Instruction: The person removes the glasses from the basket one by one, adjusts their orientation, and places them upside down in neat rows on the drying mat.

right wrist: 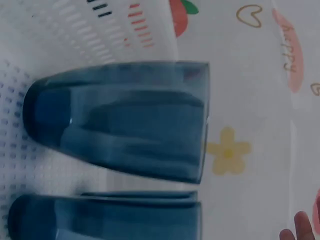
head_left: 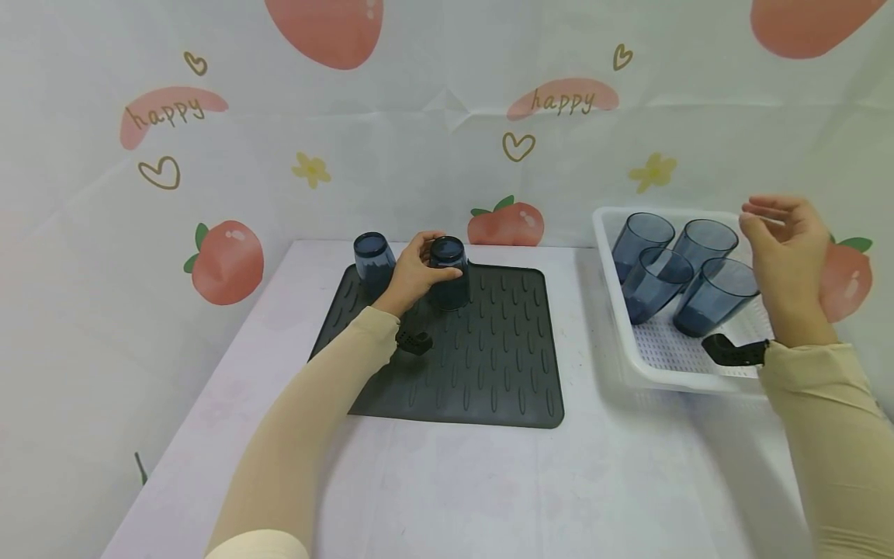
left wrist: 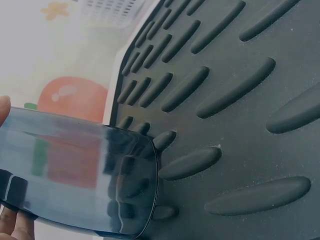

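My left hand (head_left: 417, 272) grips an upturned blue cup (head_left: 449, 272) standing rim-down on the dark ribbed drying mat (head_left: 482, 365); the left wrist view shows that cup (left wrist: 80, 175) on the mat (left wrist: 240, 100). A second upturned blue cup (head_left: 372, 262) stands just left of it on the mat's far left corner. My right hand (head_left: 785, 244) hovers open, fingers loosely bent, above the right side of a white perforated basket (head_left: 649, 365) that holds several upright blue cups (head_left: 712, 295). Two of those cups (right wrist: 125, 120) fill the right wrist view, and a fingertip (right wrist: 300, 227) shows at the corner.
The mat and basket sit on a white table (head_left: 489, 481) against a backdrop printed with peaches and "happy". Black wrist camera mounts (head_left: 733, 351) show at both sleeves. The table's left edge runs near my left arm.
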`<act>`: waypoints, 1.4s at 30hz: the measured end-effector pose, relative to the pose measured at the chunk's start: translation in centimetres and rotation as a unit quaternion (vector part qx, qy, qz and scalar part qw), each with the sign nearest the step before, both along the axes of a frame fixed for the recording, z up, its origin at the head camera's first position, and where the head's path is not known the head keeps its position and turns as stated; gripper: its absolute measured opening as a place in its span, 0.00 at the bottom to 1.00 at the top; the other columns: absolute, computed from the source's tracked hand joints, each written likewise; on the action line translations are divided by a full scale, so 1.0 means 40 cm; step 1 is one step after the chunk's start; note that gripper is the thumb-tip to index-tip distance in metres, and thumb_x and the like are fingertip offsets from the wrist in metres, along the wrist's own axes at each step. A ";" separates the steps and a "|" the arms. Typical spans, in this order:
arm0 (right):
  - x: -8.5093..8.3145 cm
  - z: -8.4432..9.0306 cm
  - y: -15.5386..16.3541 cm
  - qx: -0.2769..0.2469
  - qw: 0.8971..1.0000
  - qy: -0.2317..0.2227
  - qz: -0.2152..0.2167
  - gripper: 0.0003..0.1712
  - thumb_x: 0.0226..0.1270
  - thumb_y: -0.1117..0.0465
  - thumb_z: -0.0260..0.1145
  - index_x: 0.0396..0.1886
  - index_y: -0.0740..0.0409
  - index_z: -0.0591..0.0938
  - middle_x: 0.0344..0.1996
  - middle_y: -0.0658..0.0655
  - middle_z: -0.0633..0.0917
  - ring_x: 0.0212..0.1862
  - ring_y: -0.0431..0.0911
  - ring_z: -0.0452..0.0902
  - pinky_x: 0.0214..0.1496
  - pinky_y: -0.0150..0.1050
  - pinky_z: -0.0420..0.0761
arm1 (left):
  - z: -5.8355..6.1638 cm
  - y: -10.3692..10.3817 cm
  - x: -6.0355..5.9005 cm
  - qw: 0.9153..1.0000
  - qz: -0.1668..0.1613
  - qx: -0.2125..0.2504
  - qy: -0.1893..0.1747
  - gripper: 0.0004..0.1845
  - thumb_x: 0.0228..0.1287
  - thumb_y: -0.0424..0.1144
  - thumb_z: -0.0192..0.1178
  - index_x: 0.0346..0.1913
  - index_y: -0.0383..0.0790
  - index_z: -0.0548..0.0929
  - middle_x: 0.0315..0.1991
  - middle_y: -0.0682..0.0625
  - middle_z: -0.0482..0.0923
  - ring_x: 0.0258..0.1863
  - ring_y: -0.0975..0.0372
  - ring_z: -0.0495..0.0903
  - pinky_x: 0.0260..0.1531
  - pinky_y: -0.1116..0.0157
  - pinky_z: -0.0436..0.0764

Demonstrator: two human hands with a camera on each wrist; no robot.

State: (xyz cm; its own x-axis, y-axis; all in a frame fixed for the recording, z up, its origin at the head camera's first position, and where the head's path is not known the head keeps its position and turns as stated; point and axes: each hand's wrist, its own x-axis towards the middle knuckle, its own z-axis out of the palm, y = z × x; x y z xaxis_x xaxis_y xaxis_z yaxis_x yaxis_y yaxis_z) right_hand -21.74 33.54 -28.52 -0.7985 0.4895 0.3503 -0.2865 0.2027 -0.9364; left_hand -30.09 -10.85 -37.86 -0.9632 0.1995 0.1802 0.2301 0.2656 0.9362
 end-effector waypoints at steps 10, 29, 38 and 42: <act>-0.015 -0.055 0.080 0.151 0.978 -0.129 0.055 0.13 0.70 0.56 0.61 0.52 0.37 0.78 0.40 0.28 0.76 0.45 0.25 0.71 0.39 0.17 0.68 | 0.003 -0.002 0.001 1.000 0.000 0.002 -0.005 0.38 0.55 0.34 0.72 0.68 0.44 0.66 0.65 0.44 0.68 0.65 0.55 0.69 0.66 0.61 0.67; -0.023 -0.103 0.133 0.247 0.934 -0.220 0.135 0.13 0.70 0.45 0.60 0.51 0.35 0.74 0.35 0.21 0.72 0.42 0.19 0.65 0.36 0.16 0.64 | -0.002 0.000 -0.003 1.000 0.002 -0.006 -0.006 0.37 0.54 0.35 0.72 0.67 0.46 0.67 0.64 0.46 0.69 0.65 0.56 0.69 0.66 0.61 0.68; -0.036 -0.115 0.157 0.313 0.903 -0.241 0.172 0.18 0.71 0.45 0.59 0.57 0.41 0.73 0.38 0.21 0.67 0.47 0.24 0.60 0.45 0.26 0.63 | -0.003 -0.001 -0.006 1.000 0.003 -0.006 -0.006 0.38 0.54 0.35 0.72 0.68 0.46 0.67 0.64 0.46 0.69 0.65 0.56 0.69 0.66 0.61 0.68; -0.036 -0.117 0.158 0.321 0.893 -0.262 0.178 0.24 0.70 0.43 0.58 0.62 0.43 0.71 0.47 0.28 0.67 0.62 0.42 0.62 0.49 0.33 0.63 | -0.002 -0.001 -0.004 1.000 0.002 -0.003 -0.007 0.38 0.55 0.35 0.72 0.68 0.47 0.67 0.65 0.46 0.69 0.65 0.56 0.69 0.66 0.61 0.68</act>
